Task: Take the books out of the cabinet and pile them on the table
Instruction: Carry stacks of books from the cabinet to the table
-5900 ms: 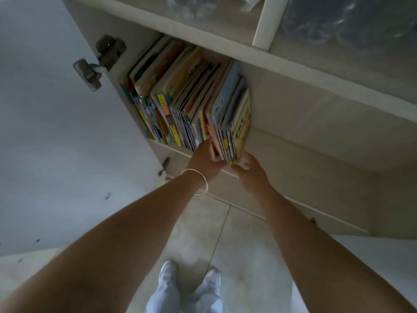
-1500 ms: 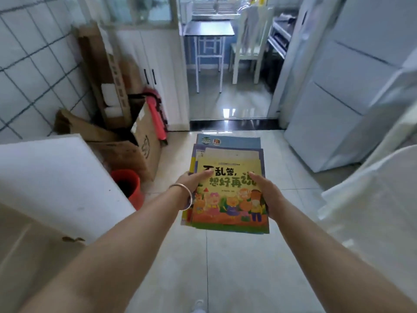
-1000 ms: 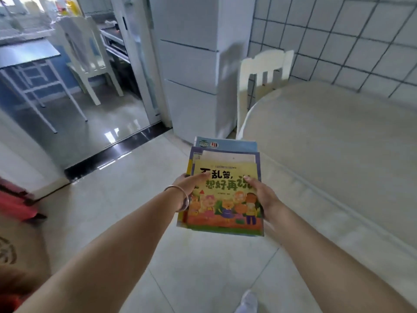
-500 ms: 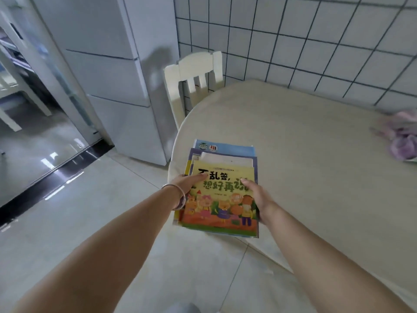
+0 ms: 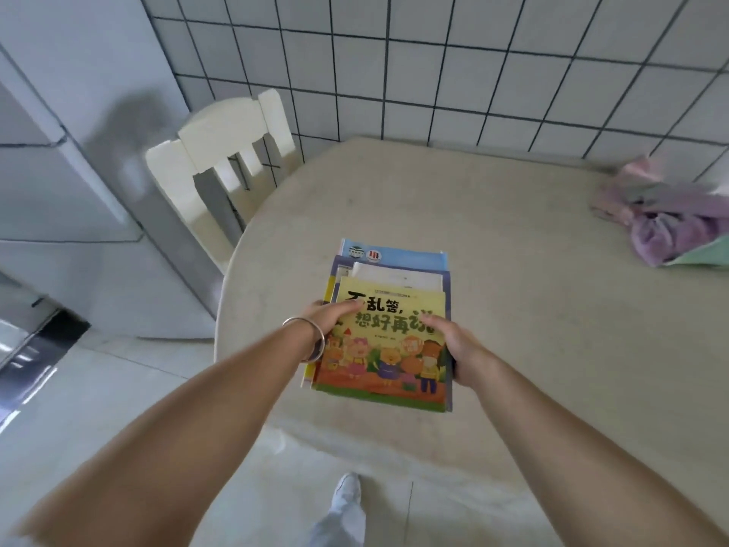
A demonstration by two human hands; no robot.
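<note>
A stack of several picture books (image 5: pixel 388 341) is held flat over the near left part of a beige round table (image 5: pixel 552 309). The top book has a yellow cover with cartoon animals; blue and purple covers stick out behind it. My left hand (image 5: pixel 329 315), with a silver bangle at the wrist, grips the stack's left edge, thumb on the cover. My right hand (image 5: pixel 453 345) grips the right edge the same way. Whether the stack touches the table I cannot tell. The cabinet is out of view.
A white chair (image 5: pixel 221 152) stands at the table's far left, against a white fridge (image 5: pixel 59 171). A pink and purple cloth bundle (image 5: pixel 670 223) lies at the table's right edge. A tiled wall runs behind the table. My shoe (image 5: pixel 347 491) shows on the floor below.
I pulled the books from the cabinet shelf, turned and walked across the room. In the last half second the stack has come from the table's edge to over its top.
</note>
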